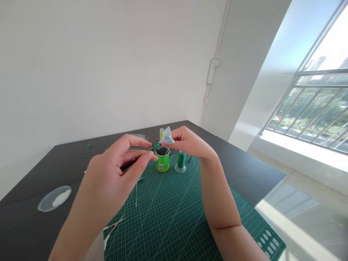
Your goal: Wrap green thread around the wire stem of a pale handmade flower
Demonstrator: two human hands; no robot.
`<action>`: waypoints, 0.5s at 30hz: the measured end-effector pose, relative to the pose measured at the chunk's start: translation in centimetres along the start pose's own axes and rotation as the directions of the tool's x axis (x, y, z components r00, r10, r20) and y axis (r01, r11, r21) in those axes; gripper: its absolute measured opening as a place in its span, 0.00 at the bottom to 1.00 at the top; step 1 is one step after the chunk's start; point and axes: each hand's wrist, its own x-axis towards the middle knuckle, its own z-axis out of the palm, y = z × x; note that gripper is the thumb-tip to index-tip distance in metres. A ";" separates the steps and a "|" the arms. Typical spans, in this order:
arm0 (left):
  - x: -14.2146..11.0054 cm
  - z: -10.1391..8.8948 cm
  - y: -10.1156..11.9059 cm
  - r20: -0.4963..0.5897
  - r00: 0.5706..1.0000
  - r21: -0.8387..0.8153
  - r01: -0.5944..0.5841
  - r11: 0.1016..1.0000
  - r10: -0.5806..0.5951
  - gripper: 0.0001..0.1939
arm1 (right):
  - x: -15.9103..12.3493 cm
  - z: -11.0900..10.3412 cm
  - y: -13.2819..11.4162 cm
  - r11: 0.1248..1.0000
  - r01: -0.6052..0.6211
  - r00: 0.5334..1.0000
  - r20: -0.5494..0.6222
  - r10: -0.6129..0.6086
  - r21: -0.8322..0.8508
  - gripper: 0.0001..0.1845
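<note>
A small pale blue flower (168,136) with pointed, cupped petals is held up between my hands, above the far part of the cutting mat. My left hand (122,163) is closed in a pinch at the flower's green base (156,146). A dark slim rod (133,163) passes through the same fingers; its exact kind is unclear. My right hand (187,139) bends inward from the right, its fingertips closed against the flower and partly hidden behind the petals. Just beyond them stand a green can (162,163) holding dark tools and a spool of green thread (181,160).
The green cutting mat (163,214) covers the dark table (81,148). Scissors (114,228) lie at its left edge, pale strands (136,194) nearby. A clear oval dish (54,198) with white material sits left. A yellow-green spool (161,134) stands behind the can.
</note>
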 end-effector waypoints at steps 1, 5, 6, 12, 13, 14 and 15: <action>-0.1 -0.1 0.2 -0.038 0.999 0.021 0.005 1.000 -0.004 0.14 | -0.2 -0.2 -0.2 1.000 0.000 0.999 0.052 0.001 -0.004 0.16; 0.0 -0.3 0.2 -0.066 0.998 0.056 -0.020 0.998 0.024 0.12 | -1.2 -1.1 -1.0 1.000 0.012 0.986 0.168 -0.009 -0.019 0.19; 0.2 -0.2 0.0 -0.055 0.998 0.044 -0.014 0.999 0.017 0.13 | -1.4 -1.2 -1.0 1.000 0.015 0.989 0.149 -0.013 -0.017 0.21; 1.4 0.0 -1.9 0.010 1.000 -0.029 -0.028 0.999 0.029 0.16 | -1.5 -1.4 -0.8 0.999 -0.032 0.904 -0.427 0.036 0.018 0.21; 1.5 0.0 -2.0 0.015 0.999 -0.034 -0.028 0.999 0.029 0.16 | -1.4 -1.3 -0.9 1.000 -0.011 0.852 -0.524 0.021 0.022 0.18; 1.5 0.0 -2.0 0.018 0.999 -0.037 -0.026 0.999 0.027 0.16 | -1.5 -1.1 -1.1 0.999 0.026 0.801 -0.598 -0.010 0.019 0.15; 1.5 -0.1 -1.9 0.019 0.999 -0.039 -0.026 0.999 0.027 0.16 | -1.6 -0.9 -1.5 0.997 0.078 0.757 -0.651 -0.052 0.012 0.12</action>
